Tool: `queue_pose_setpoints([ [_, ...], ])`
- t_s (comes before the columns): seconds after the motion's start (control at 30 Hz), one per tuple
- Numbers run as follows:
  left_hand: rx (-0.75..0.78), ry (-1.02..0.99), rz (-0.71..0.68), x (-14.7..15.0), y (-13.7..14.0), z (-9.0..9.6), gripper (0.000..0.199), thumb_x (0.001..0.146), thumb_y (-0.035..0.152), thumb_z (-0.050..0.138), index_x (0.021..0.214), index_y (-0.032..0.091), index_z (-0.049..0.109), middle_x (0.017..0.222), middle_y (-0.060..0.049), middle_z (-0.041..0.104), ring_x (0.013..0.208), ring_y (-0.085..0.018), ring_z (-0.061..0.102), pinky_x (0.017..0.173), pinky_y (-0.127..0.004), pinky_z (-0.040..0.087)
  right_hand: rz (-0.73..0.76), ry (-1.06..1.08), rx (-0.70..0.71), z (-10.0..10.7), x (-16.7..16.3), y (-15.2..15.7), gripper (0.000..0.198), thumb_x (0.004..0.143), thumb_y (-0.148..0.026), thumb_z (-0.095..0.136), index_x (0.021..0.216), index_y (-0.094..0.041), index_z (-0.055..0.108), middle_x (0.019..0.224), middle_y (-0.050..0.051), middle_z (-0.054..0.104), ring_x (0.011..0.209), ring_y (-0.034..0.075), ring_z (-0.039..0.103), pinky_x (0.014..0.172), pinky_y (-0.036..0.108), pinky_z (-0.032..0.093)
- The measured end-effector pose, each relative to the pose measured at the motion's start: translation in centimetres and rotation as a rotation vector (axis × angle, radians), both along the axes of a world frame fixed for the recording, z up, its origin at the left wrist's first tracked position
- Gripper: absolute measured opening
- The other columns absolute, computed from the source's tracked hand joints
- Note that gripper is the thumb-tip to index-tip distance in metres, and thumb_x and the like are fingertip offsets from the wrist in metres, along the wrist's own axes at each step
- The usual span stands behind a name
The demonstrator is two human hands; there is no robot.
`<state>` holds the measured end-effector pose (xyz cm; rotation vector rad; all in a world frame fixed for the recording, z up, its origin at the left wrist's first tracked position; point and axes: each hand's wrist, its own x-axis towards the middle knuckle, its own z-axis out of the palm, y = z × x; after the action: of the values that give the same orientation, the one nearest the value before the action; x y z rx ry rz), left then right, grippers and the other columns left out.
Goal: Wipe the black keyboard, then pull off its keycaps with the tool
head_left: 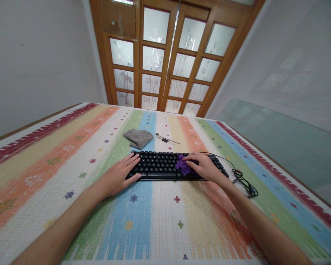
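Note:
A black keyboard [157,165] lies flat across the middle of the table. My left hand [121,175] rests over its left end, fingers apart on the edge and keys, thumb along the front. On the right part of the keys, my right hand [202,166] pinches a purple cloth [183,165] and presses it down. Part of the cloth is hidden under the fingers. The right-end keys are partly covered by that hand and wrist.
Behind the keyboard lie a folded grey cloth [138,138] and a thin rod-like tool [171,140] with small dark pieces. A coiled black cable [245,184] sits to the right. A striped tablecloth [165,221] covers the table; wooden glazed doors [165,55] stand beyond.

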<state>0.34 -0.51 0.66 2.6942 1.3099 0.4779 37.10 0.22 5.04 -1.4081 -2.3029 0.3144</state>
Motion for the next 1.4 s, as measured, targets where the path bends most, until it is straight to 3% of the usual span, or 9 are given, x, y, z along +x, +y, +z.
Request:
queue_pose_setpoints([
  [0.2,-0.023,0.014,0.011,0.1,0.0,0.1,0.067,0.099,0.059,0.036,0.149,0.015,0.042,0.158,-0.010,0.036,0.148,-0.027,0.030,0.121,-0.047,0.029,-0.045,0.137,0.056,-0.1,0.1,0.7,0.021,0.085,-0.018,0.050,0.093,-0.017,0.070,0.097,0.009,0.072,0.093,0.022,0.065,0.090,0.038,0.047],
  [0.47,-0.017,0.006,0.007,0.1,-0.1,0.0,0.067,0.099,0.060,0.034,0.149,0.015,0.042,0.158,-0.011,0.036,0.149,-0.027,0.029,0.121,-0.047,0.029,-0.072,0.214,0.023,-0.4,-1.1,1.4,0.026,0.080,-0.014,0.043,0.096,-0.017,0.063,0.098,0.008,0.071,0.094,0.022,0.065,0.090,0.038,0.048],
  [0.7,-0.027,0.009,0.002,0.0,-0.1,0.0,0.067,0.099,0.059,0.035,0.150,0.016,0.041,0.159,-0.010,0.034,0.149,-0.028,0.028,0.121,-0.047,0.029,0.024,0.161,-0.009,-0.3,-3.8,1.4,0.023,0.082,-0.011,0.048,0.095,-0.018,0.066,0.099,0.007,0.071,0.095,0.020,0.064,0.091,0.035,0.047],
  [0.87,-0.010,-0.010,-0.010,-0.1,-0.1,-0.1,0.064,0.099,0.058,0.037,0.150,0.019,0.040,0.159,-0.010,0.036,0.148,-0.028,0.029,0.121,-0.047,0.029,0.077,0.084,0.063,-1.2,-4.9,1.9,0.017,0.086,-0.014,0.053,0.093,-0.017,0.068,0.095,0.007,0.067,0.093,0.020,0.063,0.089,0.036,0.047],
  [1.13,-0.032,0.012,0.004,0.0,-0.1,0.0,0.067,0.099,0.059,0.034,0.150,0.016,0.040,0.159,-0.010,0.035,0.149,-0.027,0.028,0.121,-0.045,0.028,0.065,-0.189,0.182,-2.2,-5.4,2.4,0.017,0.088,-0.012,0.051,0.090,-0.013,0.068,0.092,0.012,0.062,0.092,0.024,0.057,0.087,0.039,0.048],
  [1.4,-0.018,-0.012,-0.011,-0.1,0.0,-0.1,0.065,0.099,0.058,0.037,0.151,0.018,0.040,0.159,-0.010,0.035,0.149,-0.027,0.029,0.121,-0.046,0.029,0.029,-0.190,0.148,-1.7,-4.8,2.5,0.021,0.088,-0.011,0.051,0.090,-0.014,0.071,0.089,0.010,0.061,0.090,0.023,0.057,0.086,0.036,0.047],
])
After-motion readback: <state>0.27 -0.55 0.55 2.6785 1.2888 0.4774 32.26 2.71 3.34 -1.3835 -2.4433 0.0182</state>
